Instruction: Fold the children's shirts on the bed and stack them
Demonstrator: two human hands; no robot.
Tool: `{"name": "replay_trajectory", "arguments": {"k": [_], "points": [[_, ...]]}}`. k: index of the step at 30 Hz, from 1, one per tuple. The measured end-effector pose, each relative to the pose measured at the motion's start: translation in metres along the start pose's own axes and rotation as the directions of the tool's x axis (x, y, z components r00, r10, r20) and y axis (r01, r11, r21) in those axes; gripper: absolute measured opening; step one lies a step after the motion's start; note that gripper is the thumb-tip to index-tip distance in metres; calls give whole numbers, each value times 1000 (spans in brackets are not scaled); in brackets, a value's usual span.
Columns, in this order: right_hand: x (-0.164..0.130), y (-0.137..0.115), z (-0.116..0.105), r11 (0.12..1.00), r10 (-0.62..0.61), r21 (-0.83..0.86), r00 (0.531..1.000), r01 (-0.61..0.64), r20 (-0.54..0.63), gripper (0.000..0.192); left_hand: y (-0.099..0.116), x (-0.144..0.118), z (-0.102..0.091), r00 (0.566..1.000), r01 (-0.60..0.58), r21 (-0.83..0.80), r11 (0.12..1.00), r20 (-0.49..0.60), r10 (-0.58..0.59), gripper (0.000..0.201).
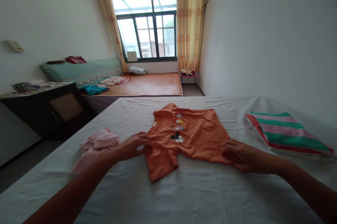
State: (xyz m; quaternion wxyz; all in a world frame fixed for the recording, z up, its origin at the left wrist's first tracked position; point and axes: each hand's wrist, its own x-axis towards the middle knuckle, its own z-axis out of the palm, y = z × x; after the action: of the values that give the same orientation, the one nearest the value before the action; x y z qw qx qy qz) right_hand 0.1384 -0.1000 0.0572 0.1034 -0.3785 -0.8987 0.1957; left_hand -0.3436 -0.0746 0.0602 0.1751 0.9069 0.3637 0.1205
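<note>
An orange T-shirt (200, 129) with cartoon prints lies spread on the white sheet (195, 196), its collar toward the left and its hem toward the right. My left hand (137, 145) pinches the shirt at the shoulder beside the collar, just above the near sleeve. At the near corner of the hem, my right hand (239, 153) has its fingers closed on the fabric. The cloth between both hands lies mostly flat, with light wrinkles.
A crumpled pink garment (98, 143) lies left of my left forearm. Folded clothes with a green-and-pink striped piece (286, 125) on top lie at the right. Beyond are a bed with a brown mat (158, 81), a dark cabinet (50, 108) and a small stool (189, 74).
</note>
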Motion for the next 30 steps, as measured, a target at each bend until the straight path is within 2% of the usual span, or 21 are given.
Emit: {"name": "replay_trajectory", "arguments": {"k": [3, 6, 12, 15, 17, 19, 20, 21, 23, 24, 25, 27, 30], "points": [[-4, 9, 7, 999, 33, -36, 994, -37, -106, 20, 4, 6, 6, 995, 26, 98, 995, -99, -17, 25], [-10, 18, 1, 996, 79, -16, 985, -82, -156, 19, 13, 5, -3, 993, -17, 94, 995, -112, 28, 20], [-24, 14, -12, 986, 114, 118, 993, -116, 21, 16, 36, -6, -17, 985, -131, -49, 990, 111, 135, 17], [-15, 16, -23, 962, 105, 242, 990, -126, 98, 21, 35, 5, -20, 981, -109, -162, 981, 140, 132, 16], [-1, 24, -30, 912, 119, 380, 987, -152, 111, 27, 27, 20, -22, 996, 2, -306, 952, 89, 27, 24], [19, 37, -31, 842, 223, 502, 975, -200, 14, 35, 14, 38, -21, 981, 164, -473, 866, -9, -191, 36], [29, 44, -29, 810, 313, 543, 947, -223, -77, 37, 6, 47, -19, 945, 232, -547, 804, -70, -320, 41], [39, 52, -25, 786, 408, 568, 896, -246, -176, 38, -3, 55, -15, 891, 276, -606, 746, -129, -435, 45], [55, 68, -13, 757, 558, 580, 761, -302, -331, 39, -18, 68, -3, 793, 300, -673, 675, -218, -570, 51], [61, 74, -5, 744, 600, 581, 712, -330, -365, 41, -25, 73, 3, 765, 297, -687, 663, -245, -596, 53], [64, 80, 2, 733, 625, 584, 685, -349, -374, 45, -30, 75, 9, 755, 296, -691, 660, -254, -605, 56], [66, 89, 15, 729, 628, 584, 687, -357, -365, 57, -36, 75, 19, 766, 305, -679, 667, -242, -596, 61], [64, 92, 25, 828, 533, 454, 713, -329, -456, 65, -37, 71, 23, 802, 280, -612, 739, -274, -531, 65]]}}
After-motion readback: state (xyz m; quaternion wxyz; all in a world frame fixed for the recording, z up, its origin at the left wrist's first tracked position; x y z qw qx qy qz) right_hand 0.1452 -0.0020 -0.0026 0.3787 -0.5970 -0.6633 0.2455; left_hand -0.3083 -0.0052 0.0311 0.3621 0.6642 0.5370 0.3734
